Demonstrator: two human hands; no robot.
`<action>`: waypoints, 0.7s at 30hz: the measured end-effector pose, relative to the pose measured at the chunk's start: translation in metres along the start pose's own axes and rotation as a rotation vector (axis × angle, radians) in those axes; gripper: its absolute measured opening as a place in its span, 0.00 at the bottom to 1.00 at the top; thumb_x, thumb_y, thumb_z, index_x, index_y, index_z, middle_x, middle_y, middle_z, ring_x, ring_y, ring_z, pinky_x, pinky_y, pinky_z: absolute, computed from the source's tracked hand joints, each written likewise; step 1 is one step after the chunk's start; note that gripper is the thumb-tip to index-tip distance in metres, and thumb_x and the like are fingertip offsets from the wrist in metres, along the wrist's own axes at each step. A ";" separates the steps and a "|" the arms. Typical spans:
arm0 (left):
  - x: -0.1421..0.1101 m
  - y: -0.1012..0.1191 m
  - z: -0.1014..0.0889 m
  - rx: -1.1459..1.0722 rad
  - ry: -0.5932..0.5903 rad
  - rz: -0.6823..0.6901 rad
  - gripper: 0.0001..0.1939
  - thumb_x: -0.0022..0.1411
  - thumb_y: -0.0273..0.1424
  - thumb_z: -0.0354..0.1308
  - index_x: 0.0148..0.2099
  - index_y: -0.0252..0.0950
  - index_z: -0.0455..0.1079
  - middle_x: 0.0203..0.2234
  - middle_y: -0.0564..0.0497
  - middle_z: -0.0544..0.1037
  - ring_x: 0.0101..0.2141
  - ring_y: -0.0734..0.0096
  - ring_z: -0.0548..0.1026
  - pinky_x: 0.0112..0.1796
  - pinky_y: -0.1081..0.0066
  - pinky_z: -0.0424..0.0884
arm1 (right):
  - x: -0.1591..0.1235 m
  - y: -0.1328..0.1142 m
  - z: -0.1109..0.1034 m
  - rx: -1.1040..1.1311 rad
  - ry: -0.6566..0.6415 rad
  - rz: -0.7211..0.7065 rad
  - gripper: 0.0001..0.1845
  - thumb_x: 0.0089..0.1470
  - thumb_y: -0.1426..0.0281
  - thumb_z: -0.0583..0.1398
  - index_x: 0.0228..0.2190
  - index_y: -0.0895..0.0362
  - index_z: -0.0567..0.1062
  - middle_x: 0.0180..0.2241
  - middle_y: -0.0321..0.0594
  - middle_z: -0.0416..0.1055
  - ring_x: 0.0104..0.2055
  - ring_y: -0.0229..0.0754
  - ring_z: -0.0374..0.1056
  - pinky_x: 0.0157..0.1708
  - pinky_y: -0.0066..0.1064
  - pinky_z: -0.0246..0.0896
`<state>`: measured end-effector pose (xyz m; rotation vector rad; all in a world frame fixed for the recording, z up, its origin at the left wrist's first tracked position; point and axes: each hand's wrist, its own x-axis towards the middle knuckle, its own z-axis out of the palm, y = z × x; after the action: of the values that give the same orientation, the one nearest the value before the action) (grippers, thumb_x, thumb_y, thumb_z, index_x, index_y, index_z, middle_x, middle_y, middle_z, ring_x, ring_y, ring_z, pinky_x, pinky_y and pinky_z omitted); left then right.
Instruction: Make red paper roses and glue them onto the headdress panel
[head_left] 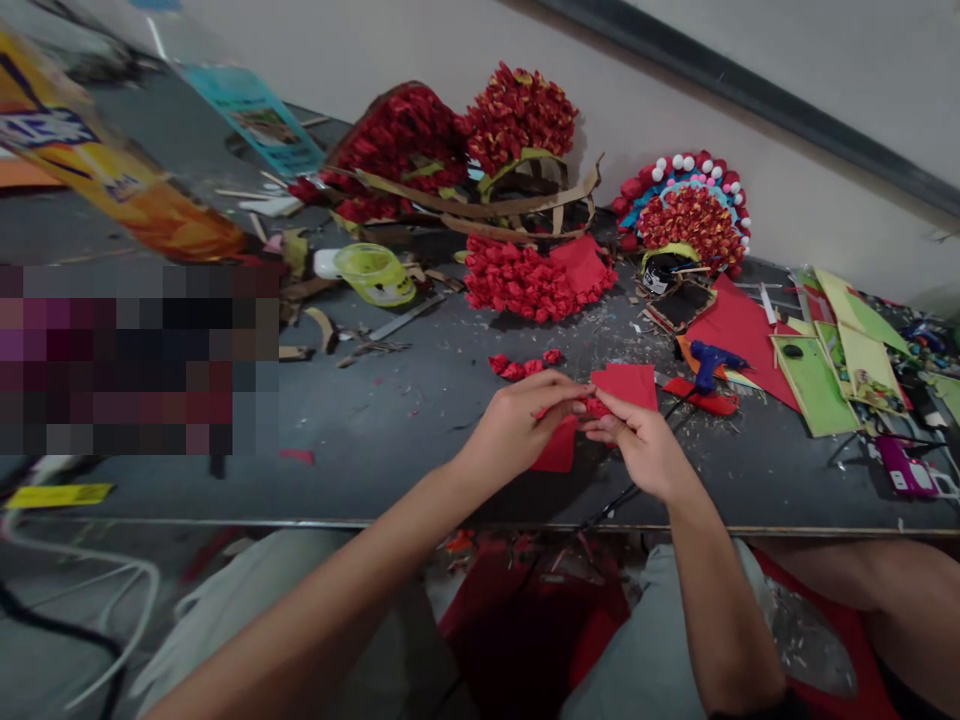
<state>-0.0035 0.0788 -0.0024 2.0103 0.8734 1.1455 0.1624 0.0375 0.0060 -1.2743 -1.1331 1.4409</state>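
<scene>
Close together above the table, my left hand (514,420) and my right hand (639,442) pinch a small crumpled piece of red paper (598,406) between their fingertips. The fingers partly cover it. Flat red paper sheets (631,382) lie just beneath and beyond the hands. Past my left hand sits a short row of crumpled red paper pieces (514,368). Farther back is a mound covered in red crumpled paper (517,285). A blue glue gun (709,365) rests to the right of my right hand.
Large red paper-flower pieces (521,115) with cardboard strips stand against the wall. An orange drink bottle (127,190) and a blue-labelled bottle (255,115) stand at the left. A clear yellowish cup (375,275), a steel ruler (405,318), green card pieces (814,385) and scraps are spread about.
</scene>
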 end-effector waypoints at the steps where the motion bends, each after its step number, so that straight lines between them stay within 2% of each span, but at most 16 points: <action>1: 0.000 -0.001 0.001 0.024 0.026 0.002 0.12 0.62 0.28 0.51 0.41 0.36 0.77 0.32 0.45 0.78 0.32 0.70 0.75 0.34 0.72 0.71 | 0.000 0.000 0.000 -0.031 0.008 -0.026 0.26 0.46 0.55 0.63 0.46 0.53 0.75 0.37 0.39 0.78 0.33 0.39 0.75 0.40 0.39 0.72; 3: 0.000 -0.002 0.001 0.053 0.054 0.008 0.12 0.62 0.27 0.51 0.40 0.36 0.77 0.32 0.46 0.77 0.33 0.69 0.75 0.35 0.72 0.71 | 0.000 0.000 -0.001 -0.149 0.061 -0.127 0.19 0.50 0.61 0.61 0.44 0.52 0.77 0.39 0.39 0.77 0.35 0.40 0.74 0.41 0.38 0.71; 5: 0.001 0.001 -0.001 0.039 0.058 0.006 0.11 0.61 0.27 0.52 0.37 0.36 0.77 0.31 0.46 0.77 0.33 0.69 0.74 0.35 0.72 0.70 | 0.001 -0.002 -0.003 -0.271 0.142 -0.261 0.12 0.51 0.68 0.60 0.38 0.51 0.80 0.36 0.38 0.78 0.35 0.39 0.73 0.40 0.34 0.70; 7: 0.002 0.005 -0.003 -0.025 0.028 -0.008 0.10 0.61 0.27 0.53 0.35 0.35 0.77 0.30 0.47 0.77 0.32 0.70 0.74 0.35 0.73 0.70 | 0.002 -0.004 -0.006 -0.324 0.168 -0.359 0.11 0.51 0.73 0.59 0.32 0.51 0.81 0.31 0.36 0.78 0.32 0.37 0.72 0.37 0.30 0.69; 9: 0.003 0.007 -0.004 -0.126 -0.027 -0.053 0.10 0.60 0.27 0.53 0.32 0.35 0.77 0.30 0.47 0.77 0.32 0.71 0.74 0.35 0.74 0.70 | 0.003 -0.005 -0.010 -0.325 0.123 -0.412 0.12 0.50 0.76 0.59 0.30 0.50 0.81 0.28 0.35 0.77 0.30 0.35 0.71 0.33 0.27 0.68; 12: 0.002 0.007 -0.003 -0.295 -0.055 -0.203 0.08 0.56 0.29 0.58 0.29 0.34 0.78 0.29 0.47 0.79 0.31 0.70 0.76 0.35 0.74 0.72 | 0.004 -0.004 -0.014 -0.327 0.037 -0.498 0.13 0.49 0.77 0.59 0.30 0.50 0.81 0.27 0.35 0.77 0.28 0.34 0.71 0.31 0.25 0.67; 14: 0.000 0.004 0.000 -0.399 -0.033 -0.370 0.06 0.51 0.31 0.62 0.29 0.34 0.78 0.27 0.48 0.80 0.30 0.69 0.76 0.35 0.71 0.74 | 0.004 -0.004 -0.015 -0.347 0.009 -0.547 0.13 0.50 0.77 0.58 0.31 0.50 0.81 0.29 0.35 0.77 0.29 0.34 0.71 0.31 0.24 0.67; 17: -0.002 0.005 0.008 -0.530 -0.010 -0.617 0.10 0.46 0.35 0.66 0.31 0.33 0.79 0.27 0.48 0.81 0.28 0.66 0.77 0.35 0.67 0.76 | 0.004 -0.003 -0.015 -0.423 0.031 -0.600 0.16 0.51 0.78 0.57 0.33 0.49 0.81 0.30 0.35 0.76 0.29 0.33 0.71 0.31 0.24 0.67; 19: -0.003 0.010 0.011 -0.621 -0.025 -0.679 0.14 0.47 0.37 0.67 0.34 0.33 0.79 0.29 0.48 0.81 0.30 0.65 0.78 0.36 0.65 0.77 | 0.004 -0.003 -0.015 -0.511 0.088 -0.632 0.18 0.51 0.80 0.56 0.34 0.49 0.80 0.30 0.35 0.75 0.30 0.33 0.70 0.31 0.24 0.67; 21: -0.003 0.015 0.012 -0.720 -0.067 -0.672 0.16 0.49 0.38 0.65 0.38 0.33 0.78 0.32 0.48 0.81 0.33 0.66 0.78 0.38 0.66 0.76 | 0.005 -0.001 -0.015 -0.603 0.156 -0.675 0.18 0.52 0.80 0.55 0.35 0.49 0.80 0.30 0.35 0.74 0.30 0.33 0.70 0.32 0.24 0.67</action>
<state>0.0098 0.0649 0.0033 1.0427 0.8442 0.8223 0.1770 0.0436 0.0055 -1.1840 -1.7461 0.5043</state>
